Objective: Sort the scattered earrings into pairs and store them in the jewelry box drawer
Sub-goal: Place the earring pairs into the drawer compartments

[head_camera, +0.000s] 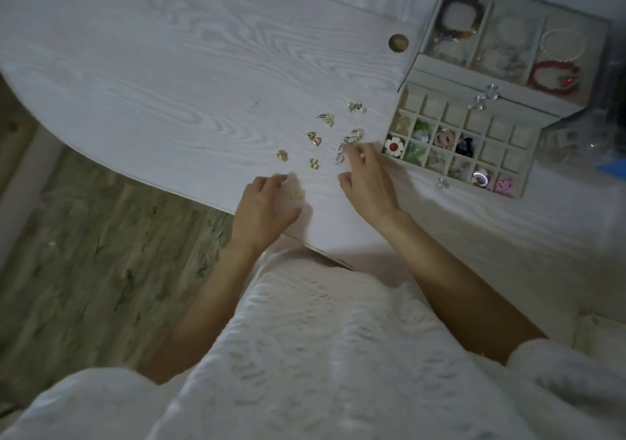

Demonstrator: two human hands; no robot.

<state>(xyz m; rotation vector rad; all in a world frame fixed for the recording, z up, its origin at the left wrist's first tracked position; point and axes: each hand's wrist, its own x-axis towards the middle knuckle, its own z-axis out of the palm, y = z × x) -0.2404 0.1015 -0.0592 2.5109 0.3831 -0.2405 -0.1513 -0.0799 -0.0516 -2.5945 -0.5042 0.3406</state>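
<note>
Several small earrings lie scattered on the white wood-grain table (169, 77): a gold pair (314, 138), a gold-and-pearl one (356, 106), a silver-gold one (327, 119), a gold stud (282, 155) and another (314, 163). My right hand (367, 182) reaches over the silver and white earrings (339, 153), fingertips touching them. My left hand (266, 207) hovers with relaxed fingers beside a gold earring (297, 193). The jewelry box (501, 77) stands at the right, its gridded drawer (457, 145) pulled out with earrings in several cells.
The box's top tray holds bracelets (555, 74). A round brass-coloured knob (398, 43) sits on the table left of the box. A clear flower-shaped drawer handle (442, 183) juts out at the drawer front. The curved table edge runs near my left hand, wooden floor (84, 253) below.
</note>
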